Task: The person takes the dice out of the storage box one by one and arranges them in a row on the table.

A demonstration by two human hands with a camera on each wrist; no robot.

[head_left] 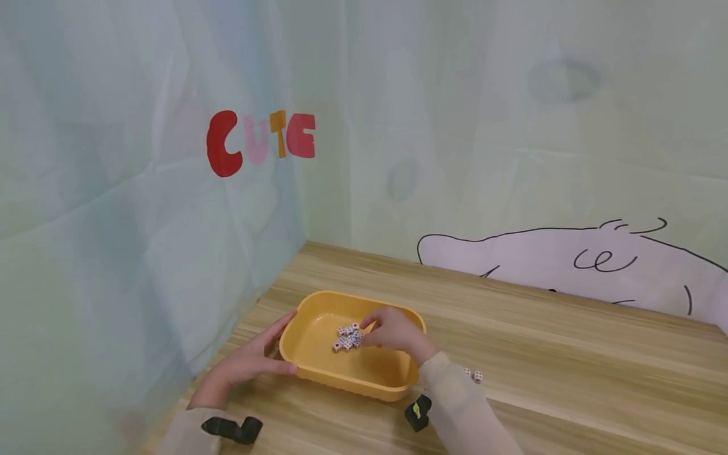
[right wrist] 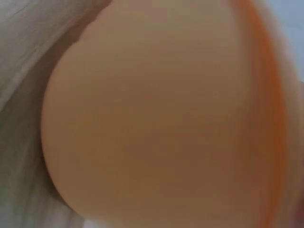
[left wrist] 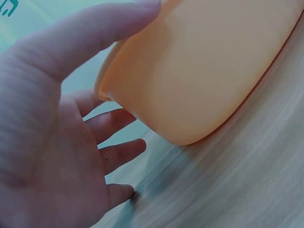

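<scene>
Head view: left grip (head_left: 250,363) spread flat against yellow tray (head_left: 318,373) to steady it, right grip (head_left: 392,332) curled, seemingly pinching dice (head_left: 348,338) inside.

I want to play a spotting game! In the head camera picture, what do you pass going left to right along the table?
Left hand → yellow tray → pile of dice → right hand → two loose dice.

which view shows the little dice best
The head view: the dice lie clustered inside the yellow tray, under the right hand, with two more on the table. Both wrist views show only the tray's outer wall, no dice.
</scene>
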